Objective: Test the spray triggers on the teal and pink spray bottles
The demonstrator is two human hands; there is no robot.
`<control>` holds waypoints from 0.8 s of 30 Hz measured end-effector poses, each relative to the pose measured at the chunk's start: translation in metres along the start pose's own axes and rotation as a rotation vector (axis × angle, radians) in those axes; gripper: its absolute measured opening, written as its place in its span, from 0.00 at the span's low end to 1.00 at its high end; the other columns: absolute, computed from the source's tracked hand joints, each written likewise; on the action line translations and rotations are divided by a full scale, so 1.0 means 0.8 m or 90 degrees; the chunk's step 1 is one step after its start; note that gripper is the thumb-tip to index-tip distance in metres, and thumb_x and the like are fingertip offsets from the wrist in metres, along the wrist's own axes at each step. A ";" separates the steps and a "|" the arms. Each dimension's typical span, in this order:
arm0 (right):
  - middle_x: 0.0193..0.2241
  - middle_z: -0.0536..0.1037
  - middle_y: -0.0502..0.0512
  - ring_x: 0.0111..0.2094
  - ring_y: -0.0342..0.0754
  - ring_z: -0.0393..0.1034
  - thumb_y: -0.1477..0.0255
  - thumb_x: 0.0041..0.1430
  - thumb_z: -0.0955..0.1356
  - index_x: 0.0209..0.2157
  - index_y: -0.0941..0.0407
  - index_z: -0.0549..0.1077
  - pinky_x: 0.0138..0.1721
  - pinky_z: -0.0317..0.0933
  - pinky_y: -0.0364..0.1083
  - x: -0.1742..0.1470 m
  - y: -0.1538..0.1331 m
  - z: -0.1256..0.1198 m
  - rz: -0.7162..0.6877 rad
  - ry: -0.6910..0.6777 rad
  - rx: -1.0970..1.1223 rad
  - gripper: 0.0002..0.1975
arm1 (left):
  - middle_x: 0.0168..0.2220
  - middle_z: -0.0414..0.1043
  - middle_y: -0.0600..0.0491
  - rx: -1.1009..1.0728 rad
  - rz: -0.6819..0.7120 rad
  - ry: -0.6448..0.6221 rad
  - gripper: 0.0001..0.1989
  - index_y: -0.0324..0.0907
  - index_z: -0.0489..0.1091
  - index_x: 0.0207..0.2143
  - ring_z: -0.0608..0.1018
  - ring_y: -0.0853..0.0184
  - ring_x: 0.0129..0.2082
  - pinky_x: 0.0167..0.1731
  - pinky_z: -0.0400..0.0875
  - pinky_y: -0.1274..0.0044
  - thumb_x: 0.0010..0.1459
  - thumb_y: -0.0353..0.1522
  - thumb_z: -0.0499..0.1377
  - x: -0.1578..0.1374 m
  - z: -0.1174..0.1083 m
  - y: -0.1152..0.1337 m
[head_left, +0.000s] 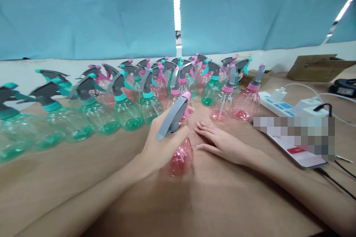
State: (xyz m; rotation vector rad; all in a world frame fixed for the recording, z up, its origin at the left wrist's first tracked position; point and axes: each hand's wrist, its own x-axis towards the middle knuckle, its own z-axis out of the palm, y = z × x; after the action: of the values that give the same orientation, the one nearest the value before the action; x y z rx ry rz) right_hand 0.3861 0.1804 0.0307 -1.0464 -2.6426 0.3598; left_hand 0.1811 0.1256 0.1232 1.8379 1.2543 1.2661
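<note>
A pink see-through spray bottle with a grey and pink trigger head stands upright in front of me. My left hand is wrapped round its neck, just under the spray head; some fingers are hidden behind it. To the right of that bottle, my right hand lies flat on the table with fingers stretched out, holding nothing. Beyond my right hand are two more pink bottles, one of them a pink spray bottle near a power strip. A row of green bottles, among them a green spray bottle, runs off to the left.
Several more pink and green spray bottles crowd the back of the brown table. On the right lie a white power strip with plugs and cables, and a phone, partly blurred out. An open cardboard box stands behind them.
</note>
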 end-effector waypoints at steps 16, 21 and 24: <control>0.62 0.58 0.65 0.65 0.56 0.47 0.50 0.63 0.56 0.61 0.62 0.59 0.63 0.45 0.58 0.001 0.002 0.002 -0.003 0.002 0.006 0.36 | 0.29 0.68 0.57 -0.029 0.069 0.006 0.16 0.47 0.68 0.38 0.70 0.68 0.29 0.32 0.67 0.75 0.48 0.21 0.54 0.002 0.004 -0.005; 0.63 0.57 0.66 0.65 0.56 0.46 0.50 0.63 0.56 0.61 0.64 0.59 0.63 0.44 0.57 0.000 0.001 0.000 0.002 -0.012 -0.002 0.37 | 0.25 0.66 0.58 -0.031 0.080 0.016 0.14 0.47 0.67 0.35 0.71 0.67 0.29 0.31 0.66 0.74 0.48 0.22 0.53 0.003 0.003 -0.006; 0.63 0.57 0.66 0.65 0.56 0.46 0.51 0.63 0.56 0.61 0.64 0.60 0.63 0.45 0.58 0.000 0.001 0.000 -0.002 -0.008 -0.002 0.36 | 0.28 0.67 0.57 -0.024 0.081 0.010 0.13 0.46 0.66 0.33 0.69 0.69 0.28 0.30 0.65 0.75 0.47 0.21 0.53 0.003 0.003 -0.005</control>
State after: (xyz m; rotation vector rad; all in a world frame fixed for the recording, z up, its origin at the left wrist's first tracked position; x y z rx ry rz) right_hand 0.3862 0.1810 0.0304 -1.0446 -2.6565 0.3641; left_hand 0.1817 0.1297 0.1200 1.9092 1.1296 1.3648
